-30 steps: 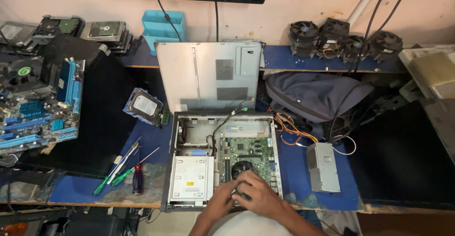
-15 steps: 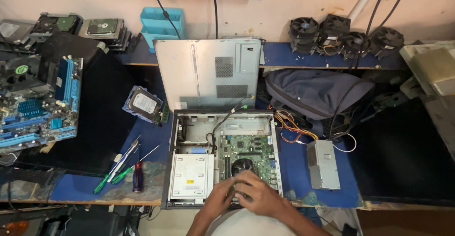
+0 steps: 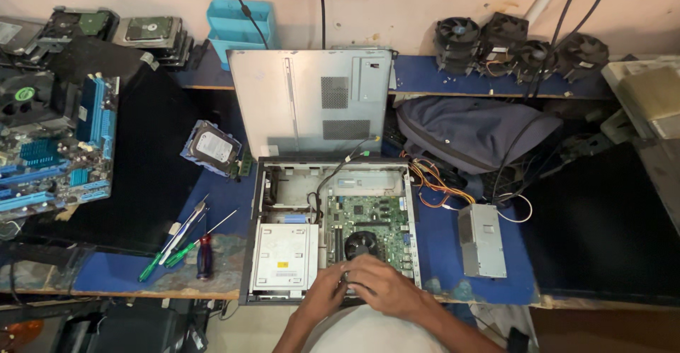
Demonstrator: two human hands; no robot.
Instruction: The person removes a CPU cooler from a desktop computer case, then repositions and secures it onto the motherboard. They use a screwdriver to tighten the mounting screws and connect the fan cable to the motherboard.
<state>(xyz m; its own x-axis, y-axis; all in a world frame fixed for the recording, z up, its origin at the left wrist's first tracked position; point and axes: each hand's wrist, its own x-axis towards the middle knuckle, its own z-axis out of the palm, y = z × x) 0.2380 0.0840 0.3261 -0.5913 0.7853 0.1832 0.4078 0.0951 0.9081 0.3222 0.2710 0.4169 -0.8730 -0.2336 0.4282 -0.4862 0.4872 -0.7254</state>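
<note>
An open desktop computer case [image 3: 329,229] of bare grey sheet metal lies flat at the near edge of the blue-covered counter [image 3: 443,243]. Inside it, a green circuit board [image 3: 372,215] fills the right half, with a round black fan [image 3: 363,243] near its near end; a pale, boxy metal drive [image 3: 285,257] sits in the near left corner. The flat, smooth side panel [image 3: 312,101] (with two dark perforated vent patches) leans upright just beyond the case.

Both hands meet over the near end of the board, just near of the fan. The left hand [image 3: 327,290] has its fingers curled in a partly closed grip with the fingertips pressing down at the board's near edge; the right hand [image 3: 386,287] lies against it, fingers bent over the same spot. Whatever small part sits under the fingers is hidden, so I cannot tell whether either grip clasps anything.

To the left of the case lie thin screwdrivers [image 3: 180,243] with green and dark red handles. To the right rests a grey, rectangular power supply [image 3: 482,239], its orange and yellow wires trailing toward a slumped dark fabric bag [image 3: 467,130].
</note>
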